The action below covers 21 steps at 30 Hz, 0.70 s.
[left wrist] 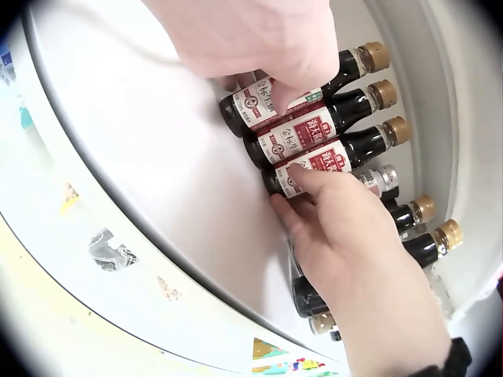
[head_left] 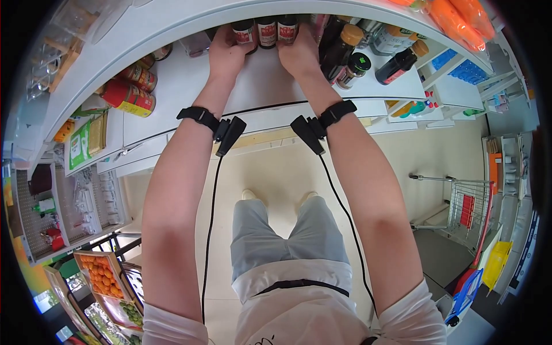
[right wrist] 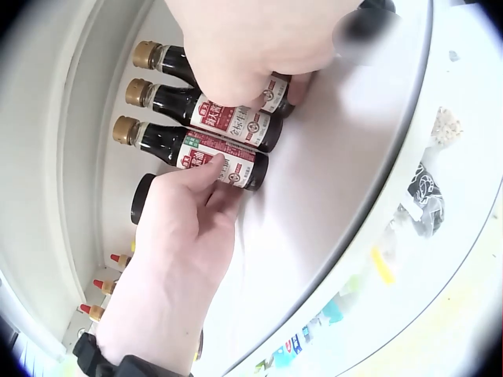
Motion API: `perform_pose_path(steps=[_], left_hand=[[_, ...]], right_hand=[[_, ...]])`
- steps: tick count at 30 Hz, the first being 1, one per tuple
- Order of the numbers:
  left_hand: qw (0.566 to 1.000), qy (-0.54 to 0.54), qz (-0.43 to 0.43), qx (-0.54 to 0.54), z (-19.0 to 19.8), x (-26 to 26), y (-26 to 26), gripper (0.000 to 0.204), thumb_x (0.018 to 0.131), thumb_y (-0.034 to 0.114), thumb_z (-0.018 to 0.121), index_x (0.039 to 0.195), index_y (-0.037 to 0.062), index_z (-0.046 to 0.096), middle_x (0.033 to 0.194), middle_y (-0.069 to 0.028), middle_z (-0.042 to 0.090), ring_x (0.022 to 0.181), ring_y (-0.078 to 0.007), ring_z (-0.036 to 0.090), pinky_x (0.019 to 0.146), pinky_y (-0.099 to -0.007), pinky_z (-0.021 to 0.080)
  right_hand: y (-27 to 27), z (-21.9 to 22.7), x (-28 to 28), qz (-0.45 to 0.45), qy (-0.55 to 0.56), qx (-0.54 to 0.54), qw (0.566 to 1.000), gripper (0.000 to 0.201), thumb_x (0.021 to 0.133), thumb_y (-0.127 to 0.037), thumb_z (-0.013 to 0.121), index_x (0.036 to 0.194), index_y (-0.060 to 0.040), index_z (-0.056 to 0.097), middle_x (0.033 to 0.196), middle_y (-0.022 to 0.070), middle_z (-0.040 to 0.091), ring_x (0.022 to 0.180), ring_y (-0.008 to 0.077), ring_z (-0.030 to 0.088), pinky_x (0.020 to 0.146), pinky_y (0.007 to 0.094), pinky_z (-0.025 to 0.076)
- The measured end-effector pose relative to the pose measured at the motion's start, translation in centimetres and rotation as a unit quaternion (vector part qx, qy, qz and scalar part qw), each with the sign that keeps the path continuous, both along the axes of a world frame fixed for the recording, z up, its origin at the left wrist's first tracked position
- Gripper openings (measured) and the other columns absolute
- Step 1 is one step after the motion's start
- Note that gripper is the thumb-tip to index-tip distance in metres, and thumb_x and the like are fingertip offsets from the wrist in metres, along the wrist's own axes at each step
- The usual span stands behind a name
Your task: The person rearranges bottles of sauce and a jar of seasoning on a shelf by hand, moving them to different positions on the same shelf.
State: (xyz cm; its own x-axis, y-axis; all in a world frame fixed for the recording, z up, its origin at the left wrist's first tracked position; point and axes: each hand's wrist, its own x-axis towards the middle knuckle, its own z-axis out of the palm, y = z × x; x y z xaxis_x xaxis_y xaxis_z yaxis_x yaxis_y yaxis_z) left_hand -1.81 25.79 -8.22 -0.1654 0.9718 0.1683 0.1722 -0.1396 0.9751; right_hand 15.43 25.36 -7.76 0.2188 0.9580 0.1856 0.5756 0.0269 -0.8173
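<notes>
Three dark soy sauce bottles with red and white labels stand side by side on a white shelf (head_left: 190, 77). My left hand (head_left: 226, 53) grips the left soy sauce bottle (head_left: 244, 35), its thumb lying across the label in the right wrist view. The right soy sauce bottle (head_left: 287, 29) is held by my right hand (head_left: 298, 56), thumb on the label's lower part. Between them stands the middle soy sauce bottle (left wrist: 297, 135), gold-capped like its neighbours. Some of my fingers are hidden beside the outer bottles.
Right of my hands stand a gold-capped dark bottle (head_left: 339, 54), a green-topped jar (head_left: 355, 69) and another dark bottle (head_left: 399, 64). Red-and-yellow containers (head_left: 129, 96) sit at the left. An upper shelf edge (head_left: 172, 43) curves close above my hands. A shopping cart (head_left: 463, 207) stands behind, right.
</notes>
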Motion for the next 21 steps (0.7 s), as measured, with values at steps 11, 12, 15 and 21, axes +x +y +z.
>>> perform_pose_path(steps=[11, 12, 15, 21], left_hand=[[0.998, 0.02, 0.04, 0.032, -1.0, 0.4, -0.9, 0.057, 0.081, 0.007, 0.081, 0.132, -0.0018, 0.057, 0.127, -0.0131, 0.068, 0.12, -0.0237, 0.064, 0.103, -0.0352, 0.048], [0.998, 0.023, 0.044, 0.031, -1.0, 0.5, -1.1, 0.059, 0.081, 0.008, 0.082, 0.133, -0.0023, 0.057, 0.127, -0.0146, 0.068, 0.119, -0.0248, 0.065, 0.103, -0.0358, 0.049], [0.998, 0.031, 0.05, 0.034, -1.0, 0.5, -1.0, 0.061, 0.08, 0.011, 0.084, 0.133, -0.0029, 0.057, 0.126, -0.0162, 0.069, 0.118, -0.026, 0.066, 0.102, -0.0363, 0.05], [0.995, 0.059, 0.067, 0.041, -1.4, 0.5, -0.2, 0.059, 0.08, 0.012, 0.085, 0.131, -0.0033, 0.058, 0.123, -0.0163, 0.07, 0.116, -0.0259, 0.067, 0.099, -0.0362, 0.052]], right_hand=[[0.7, -0.9, 0.2, 0.003, -0.015, 0.043, 0.999, 0.05, 0.087, -0.017, 0.074, 0.129, -0.0016, 0.052, 0.124, 0.0271, 0.067, 0.122, 0.0454, 0.06, 0.103, 0.0465, 0.049], [0.7, -0.7, 0.2, 0.005, -0.016, 0.044, 0.999, 0.05, 0.087, -0.017, 0.074, 0.129, -0.0016, 0.052, 0.124, 0.0271, 0.067, 0.122, 0.0454, 0.06, 0.103, 0.0465, 0.049], [0.9, -0.3, 0.4, 0.011, -0.019, 0.009, 1.0, 0.049, 0.089, -0.018, 0.073, 0.129, -0.0014, 0.051, 0.124, 0.0272, 0.067, 0.122, 0.0457, 0.06, 0.103, 0.0469, 0.049], [0.8, 0.2, 0.4, 0.012, -0.037, -0.007, 0.999, 0.049, 0.09, -0.018, 0.072, 0.13, -0.0012, 0.049, 0.124, 0.0281, 0.066, 0.122, 0.0459, 0.06, 0.102, 0.0475, 0.049]])
